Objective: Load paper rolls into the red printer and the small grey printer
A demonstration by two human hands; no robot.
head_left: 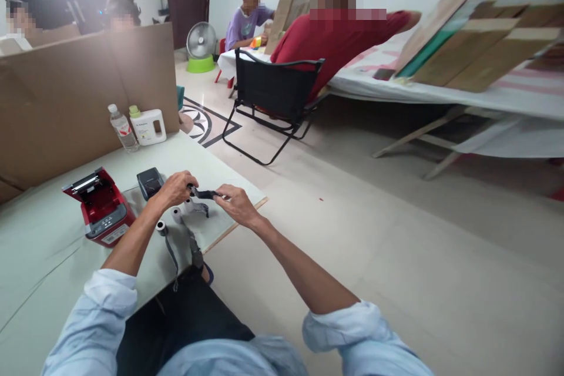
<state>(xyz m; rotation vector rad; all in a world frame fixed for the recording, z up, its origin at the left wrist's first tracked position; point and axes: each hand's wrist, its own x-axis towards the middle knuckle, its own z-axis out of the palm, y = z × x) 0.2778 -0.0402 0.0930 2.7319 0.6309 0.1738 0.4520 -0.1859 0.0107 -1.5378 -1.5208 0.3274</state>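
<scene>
Above the table's right corner, my left hand (pixel 178 187) is closed on a small paper roll, mostly hidden by the fingers. A dark strip (pixel 206 194) stretches from it to my right hand (pixel 235 204), which pinches its free end. Below my hands, several paper rolls stand on the table, among them one roll (pixel 161 227) with a dark core and a loose dark tail. Left of them sits a red receipt printer (pixel 110 217) with its lid raised. A small black device (pixel 150 182) lies just behind my left hand.
A clear bottle (pixel 123 129) and a white jug (pixel 150 127) stand by a cardboard partition (pixel 79 94). The table edge (pixel 235 224) runs close on my right. Beyond are a black folding chair (pixel 277 88) with a person in red, a fan (pixel 201 41) and a long covered table (pixel 370 76).
</scene>
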